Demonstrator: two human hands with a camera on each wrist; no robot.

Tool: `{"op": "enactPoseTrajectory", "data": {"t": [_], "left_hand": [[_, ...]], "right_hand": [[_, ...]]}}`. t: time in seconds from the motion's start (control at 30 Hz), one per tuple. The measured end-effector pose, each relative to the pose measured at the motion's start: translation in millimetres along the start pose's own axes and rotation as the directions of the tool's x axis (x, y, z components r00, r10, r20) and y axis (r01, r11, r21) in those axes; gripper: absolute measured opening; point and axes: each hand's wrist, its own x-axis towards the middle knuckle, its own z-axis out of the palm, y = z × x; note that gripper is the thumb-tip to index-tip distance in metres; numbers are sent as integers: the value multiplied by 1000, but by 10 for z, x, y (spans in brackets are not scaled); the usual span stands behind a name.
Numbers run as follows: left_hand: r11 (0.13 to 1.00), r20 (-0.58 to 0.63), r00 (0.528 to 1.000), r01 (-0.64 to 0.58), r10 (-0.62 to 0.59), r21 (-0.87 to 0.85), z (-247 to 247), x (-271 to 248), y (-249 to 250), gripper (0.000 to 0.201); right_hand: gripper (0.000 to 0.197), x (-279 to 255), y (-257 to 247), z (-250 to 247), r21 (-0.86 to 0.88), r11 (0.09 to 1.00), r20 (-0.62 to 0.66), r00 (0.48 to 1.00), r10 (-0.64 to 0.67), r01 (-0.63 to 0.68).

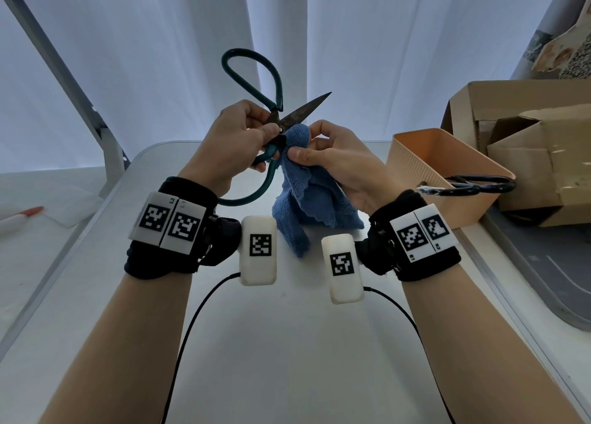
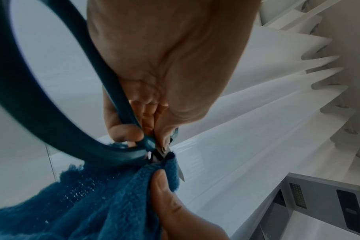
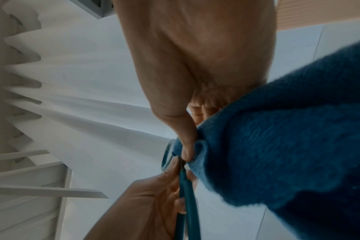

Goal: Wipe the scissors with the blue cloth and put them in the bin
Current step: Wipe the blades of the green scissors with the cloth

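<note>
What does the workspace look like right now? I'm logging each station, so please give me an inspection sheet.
Surface: white table, bare in front of the hands.
Job's things: teal-handled metal scissors held up, blades open; blue terry cloth wrapped at the pivot; peach plastic bin at right with black-handled scissors on its rim.
Clutter: torn cardboard box behind the bin; orange-tipped white pen at left.
Hands: left hand grips the scissors; right hand pinches the cloth.
Cables: two black wires from the wrist units.
Surroundings: white curtain, grey metal frame.
</note>
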Motion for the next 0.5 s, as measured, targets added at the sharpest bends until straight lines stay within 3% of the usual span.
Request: {"op": "enactPoseTrajectory", "data": {"t": [0.5], "left_hand": [[1000, -2, 1000, 13, -13, -16, -3, 9, -27, 14]], "right_hand": [[24, -27, -2, -126, -62, 998, 67, 998, 3, 2]]}}
